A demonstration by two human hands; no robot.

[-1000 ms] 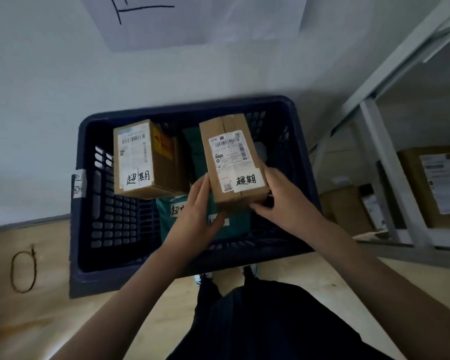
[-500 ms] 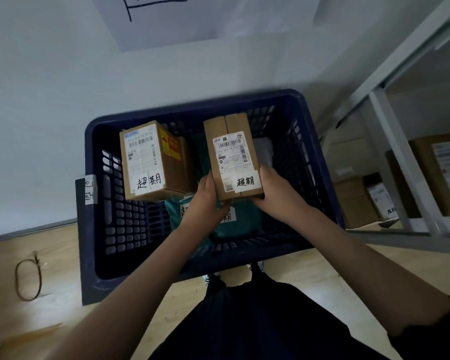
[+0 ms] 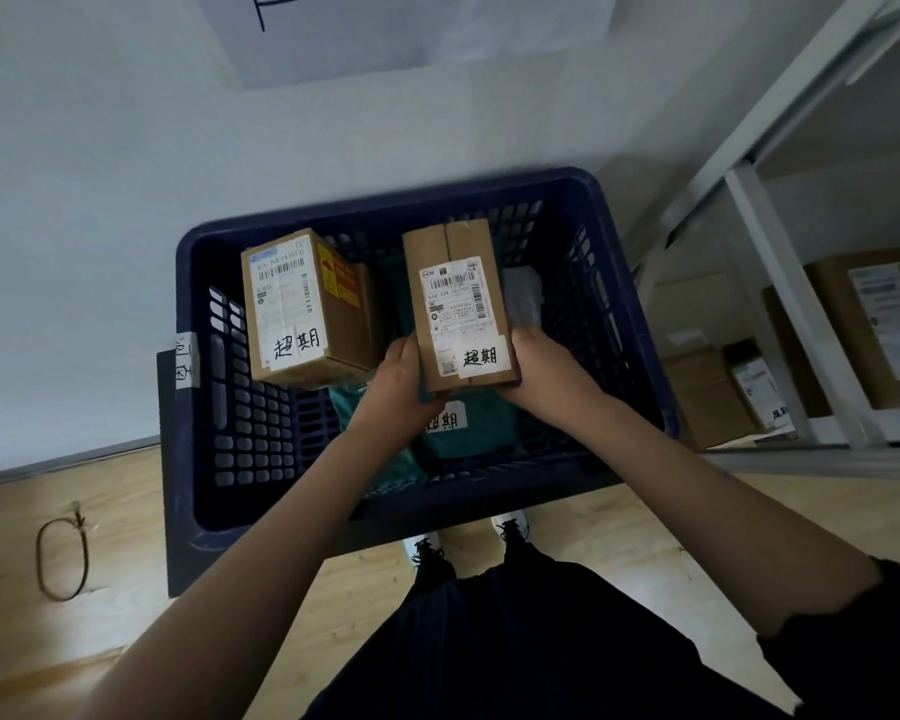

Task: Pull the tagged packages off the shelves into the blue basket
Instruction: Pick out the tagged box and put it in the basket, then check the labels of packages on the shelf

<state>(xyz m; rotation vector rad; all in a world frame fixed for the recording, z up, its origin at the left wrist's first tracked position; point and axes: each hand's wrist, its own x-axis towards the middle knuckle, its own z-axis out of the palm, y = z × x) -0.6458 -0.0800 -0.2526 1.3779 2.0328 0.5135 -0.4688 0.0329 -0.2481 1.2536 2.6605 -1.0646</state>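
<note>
The scene is dim and cool-toned, lit softly from above, with the pale grey wall (image 3: pixel 100 174) at 10 o'clock the brightest area. The inside of the dark blue plastic lattice basket (image 3: pixel 640 366) is murky, and the black clothing (image 3: pixel 515 641) at 6 o'clock shows no detail. The light wooden floor (image 3: pixel 32 657) carries a mild sheen at 8 o'clock. Wide-angle distortion bends the white metal shelf frame (image 3: pixel 780 283) at 3 o'clock and stretches both forearms toward the lower corners. The printed label on the held narrow brown cardboard box (image 3: pixel 458 298) is fairly sharp at centre; the brown boxes on the shelf (image 3: pixel 874 324) look soft and blurred.
</note>
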